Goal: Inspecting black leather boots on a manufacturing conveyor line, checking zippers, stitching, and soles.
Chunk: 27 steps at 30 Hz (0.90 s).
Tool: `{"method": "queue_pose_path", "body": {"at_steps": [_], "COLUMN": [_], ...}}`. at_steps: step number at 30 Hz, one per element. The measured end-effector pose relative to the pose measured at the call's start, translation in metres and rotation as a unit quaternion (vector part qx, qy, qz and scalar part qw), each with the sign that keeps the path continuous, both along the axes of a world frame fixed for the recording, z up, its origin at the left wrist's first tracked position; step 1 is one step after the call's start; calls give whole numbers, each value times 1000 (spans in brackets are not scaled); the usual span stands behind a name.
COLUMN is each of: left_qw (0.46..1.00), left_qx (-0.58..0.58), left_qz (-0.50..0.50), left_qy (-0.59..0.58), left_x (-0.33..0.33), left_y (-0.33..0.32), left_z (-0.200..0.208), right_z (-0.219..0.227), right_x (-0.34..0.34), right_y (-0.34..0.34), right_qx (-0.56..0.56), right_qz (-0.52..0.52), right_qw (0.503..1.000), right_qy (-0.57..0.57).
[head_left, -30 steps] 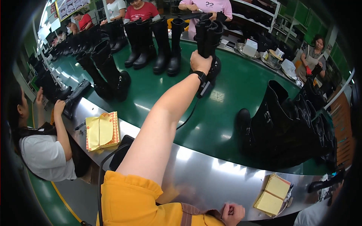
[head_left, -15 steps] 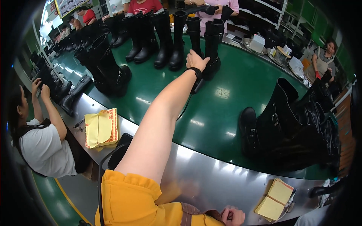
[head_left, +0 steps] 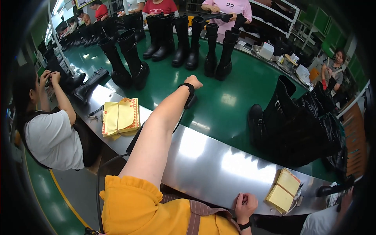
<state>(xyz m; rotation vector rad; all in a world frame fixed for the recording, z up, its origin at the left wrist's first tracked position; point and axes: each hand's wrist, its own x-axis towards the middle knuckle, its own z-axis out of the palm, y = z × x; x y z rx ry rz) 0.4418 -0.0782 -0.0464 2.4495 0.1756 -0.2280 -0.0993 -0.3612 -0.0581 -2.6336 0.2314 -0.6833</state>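
My left arm reaches over the green tabletop [head_left: 227,100]. My left hand [head_left: 194,81] is loosely closed with nothing visible in it, though its fingertips are partly hidden. Just beyond stand two tall black buckled boots, a left one [head_left: 211,51] and a right one [head_left: 226,56], apart from the hand. A dark device [head_left: 190,102] with a cable sits under my left wrist. Low in the view, my right hand [head_left: 246,204] is curled, with no object showing, near the metal table edge [head_left: 211,184].
More black boots [head_left: 181,41] stand farther back, with a pair [head_left: 135,60] at left. Boots with buckles [head_left: 282,113] crowd the right. Yellow paper stacks lie at left [head_left: 119,119] and right [head_left: 284,190]. A co-worker [head_left: 55,133] sits at left; a person in pink [head_left: 227,11] holds a boot opposite.
My left hand has drawn back from the buckled boots toward me, and its fingers have curled in. My right hand has come higher in the view. The whole view has shifted somewhat.
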Motion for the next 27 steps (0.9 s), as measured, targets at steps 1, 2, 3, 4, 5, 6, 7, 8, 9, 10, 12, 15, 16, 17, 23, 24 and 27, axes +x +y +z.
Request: {"method": "queue_pose_path", "body": {"at_steps": [1, 2, 3, 4, 5, 6, 7, 8, 9, 10, 12, 15, 16, 17, 23, 24, 27], "left_qw": [999, 997, 997, 996, 995, 994, 991, 988, 985, 989, 987, 984, 985, 982, 981, 980, 969], "left_qx": [7, 16, 25, 23, 25, 28, 26, 24, 38, 23, 29, 32, 31, 37, 1, -1, -40], "left_qz": [19, 38, 44, 47, 50, 53, 63, 74, 81, 60, 63, 76, 75, 74, 41, 41, 92], "left_qy": [-36, -62, -59, -72, -84, -91, -111, -133, -150, -134, -147, -157, -155, -171, -192, -197, -227], "left_x": [-3, -6, -6, -7, -6, -4, -4, -1, 1, 4, 12, 36, 47, 58, 135, 148, 178], "left_y": [3, 7, 10, 15, 20, 26, 32, 39, 47, 55, 70, 84, 85, 85, 59, 55, 47], "left_z": [1, 2, 8, 13, 21, 30, 38, 48, 56, 65, 74, 73, 69, 61, 9, 2, -17], "right_z": [0, 0, 0, 0, 0, 0, 0, -1, -1, -2, -3, -2, 0, 2, 16, 16, 13], "right_x": [-1, -1, -2, -2, -2, -2, -2, -2, -1, -1, -1, 0, 0, 1, 6, 6, 5], "right_y": [0, 1, 1, 2, 2, 2, 2, 2, 2, 2, 2, 2, 3, 4, 5, 5, 2], "right_qx": [7, 14, 23, 24, 19, 11, 8, 8, 11, 16, 19, 8, 8, 10, -15, -15, -11], "right_qz": [-7, -13, -11, -13, -15, -17, -9, -11, -16, -27, -24, -44, -45, -46, -48, -61, -62], "right_qw": [1000, 1000, 1000, 1000, 1000, 1000, 1000, 1000, 999, 999, 999, 999, 999, 999, 997, 994, 991], "right_qy": [-5, -9, -14, -12, -14, -17, -22, -28, -30, -26, -20, 12, 13, 20, 66, 94, 116]}}
